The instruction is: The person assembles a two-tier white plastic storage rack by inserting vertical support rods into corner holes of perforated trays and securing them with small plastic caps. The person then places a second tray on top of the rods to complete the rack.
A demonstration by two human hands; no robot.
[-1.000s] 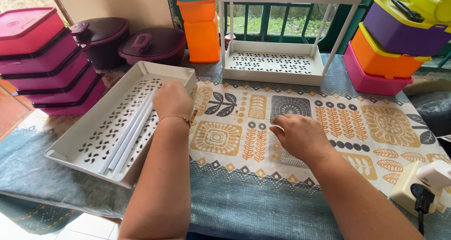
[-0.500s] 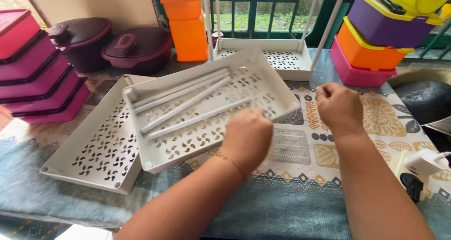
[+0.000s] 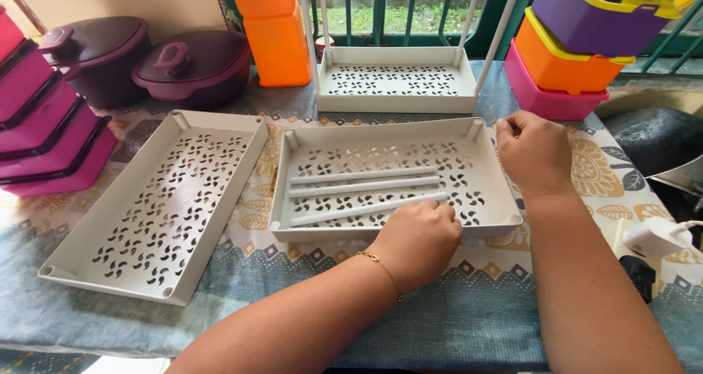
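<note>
The left hand clenched the perforated tray's near rim; the right hand gripped its far corner. Tilting might roll the loose rods out.

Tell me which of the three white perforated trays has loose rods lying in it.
The middle tray, between both hands: three white rods lie inside. The left tray holds nothing, and the back tray has upright posts.

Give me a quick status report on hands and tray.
Left hand on a white rod in the perforated tray. Right hand grips its far corner. Nothing blocking.
</note>
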